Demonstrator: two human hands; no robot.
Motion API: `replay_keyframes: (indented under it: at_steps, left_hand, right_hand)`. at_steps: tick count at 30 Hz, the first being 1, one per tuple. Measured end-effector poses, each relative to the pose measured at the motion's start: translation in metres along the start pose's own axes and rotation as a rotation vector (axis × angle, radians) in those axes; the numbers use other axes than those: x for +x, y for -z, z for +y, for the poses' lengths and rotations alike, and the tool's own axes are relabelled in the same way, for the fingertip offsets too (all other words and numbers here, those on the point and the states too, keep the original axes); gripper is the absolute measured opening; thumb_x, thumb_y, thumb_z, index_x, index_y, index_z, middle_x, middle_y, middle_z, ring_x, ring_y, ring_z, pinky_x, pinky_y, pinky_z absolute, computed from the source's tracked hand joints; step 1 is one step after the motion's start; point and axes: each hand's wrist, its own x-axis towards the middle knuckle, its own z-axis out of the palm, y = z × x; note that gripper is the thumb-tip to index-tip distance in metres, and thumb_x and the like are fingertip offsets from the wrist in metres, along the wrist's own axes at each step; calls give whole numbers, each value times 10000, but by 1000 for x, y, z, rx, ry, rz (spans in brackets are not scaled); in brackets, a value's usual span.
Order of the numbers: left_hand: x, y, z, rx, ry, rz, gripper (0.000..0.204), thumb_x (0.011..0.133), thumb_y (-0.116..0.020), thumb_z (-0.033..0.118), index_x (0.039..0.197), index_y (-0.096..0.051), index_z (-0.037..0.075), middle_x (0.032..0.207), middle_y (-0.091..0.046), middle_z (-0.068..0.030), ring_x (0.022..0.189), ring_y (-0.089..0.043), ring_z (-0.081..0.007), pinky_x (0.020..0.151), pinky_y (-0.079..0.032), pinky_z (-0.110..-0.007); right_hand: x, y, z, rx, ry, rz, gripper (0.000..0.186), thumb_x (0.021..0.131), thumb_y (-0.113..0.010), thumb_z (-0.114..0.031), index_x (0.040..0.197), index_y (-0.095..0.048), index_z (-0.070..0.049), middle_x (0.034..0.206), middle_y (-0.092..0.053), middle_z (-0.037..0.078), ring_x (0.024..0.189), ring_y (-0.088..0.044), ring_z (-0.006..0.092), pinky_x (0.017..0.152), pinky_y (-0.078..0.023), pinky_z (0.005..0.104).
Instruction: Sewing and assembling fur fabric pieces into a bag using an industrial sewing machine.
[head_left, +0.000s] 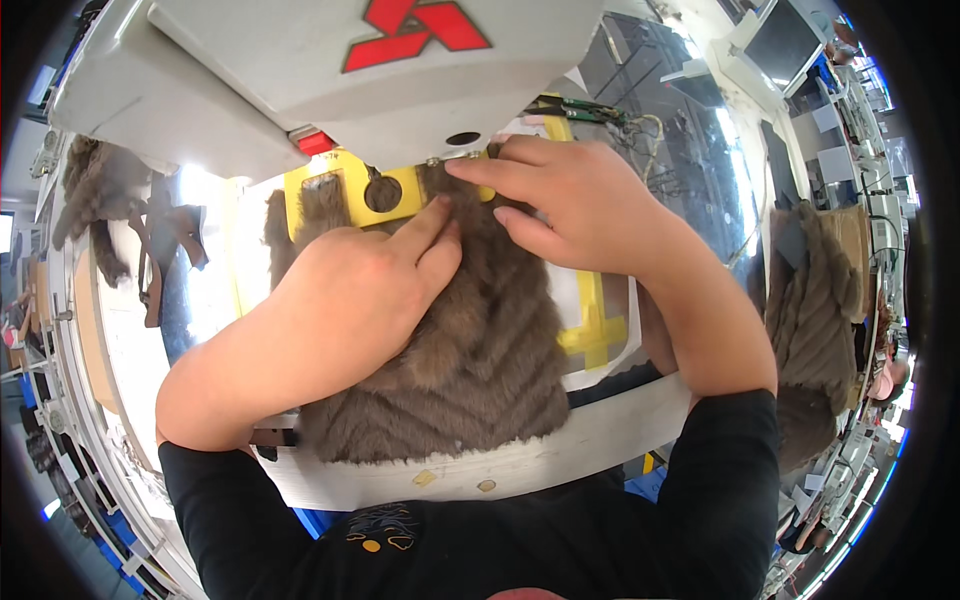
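Brown fur piece (480, 370): lies beneath both hands, overlapping the white table edge (620, 430) and passing below the white machine head (300, 90).
Long axis of the fur: runs away from the body toward the machine; broad, ragged end near the person, narrower end under the machine.
Ridges in the fur: slant across the broad part.
Left hand (370, 290): rests over the left side of the fur, index finger stretched toward the machine; cannot tell whether pinching, some fingertips being tucked out of sight.
Right hand (575, 190): loosely spread by the narrow end, thumb held away from index finger.
Yellow plate (408, 187): spans left to right below the machine head; pierced by a round hole, dark inside, contents hard to make out.
Hidden: far end of the fur, behind the machine head; part of its left side, under the left hand and forearm.
Cut off: machine head, at the upper edge.
Grey-brown fur bundle (815, 310): lies at right near a tan box-like panel (855, 245); cannot tell whether inside or against it.
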Motion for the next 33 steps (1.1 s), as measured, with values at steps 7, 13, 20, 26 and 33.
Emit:
replay_keyframes:
  at_steps: [7, 13, 20, 26, 33]
  left_hand:
    - [-2, -16, 19, -142, 80, 124, 495, 776, -759, 120, 1240, -621, 15, 1142, -666, -136, 831, -662, -296, 774, -504, -383]
    - [3, -10, 26, -293, -115, 33, 415, 817, -763, 453, 880, -641, 62, 846, -580, -63, 847, -593, -261, 863, -464, -412]
    - [10, -35, 28, -260, -168, 243, 448, 707, -807, 319, 1027, -692, 29, 961, -644, -94, 1023, -621, -304, 1050, -447, -459]
    - [18, -30, 35, -215, -145, 256, 271, 775, -754, 283, 893, -653, 61, 855, -599, -73, 952, -610, -268, 1038, -437, -424]
    - [8, -16, 42, -315, -141, 165, 296, 731, -843, 295, 760, -631, 90, 756, -587, -59, 834, -622, -267, 992, -469, -441]
  right_hand:
    - [-7, 17, 10, -34, -20, -73, 338, 849, -676, -163, 1174, -765, -176, 959, -666, 62, 850, -683, 299, 712, -564, 431]
    - [-16, 36, 16, -95, -37, -23, 250, 819, -654, -120, 1036, -777, -107, 943, -667, 71, 842, -684, 318, 726, -566, 434]
    - [-28, 72, -12, 188, 90, -422, 211, 785, -669, -114, 985, -735, -90, 961, -676, 74, 865, -689, 319, 750, -563, 435]
    - [-38, 74, -13, 126, 78, -567, 19, 732, -664, -72, 731, -650, -58, 718, -633, 126, 769, -664, 352, 641, -524, 459]
    - [-42, 76, -22, 43, 178, -555, 47, 727, -661, -63, 687, -650, -41, 676, -634, 147, 732, -664, 360, 622, -527, 451]
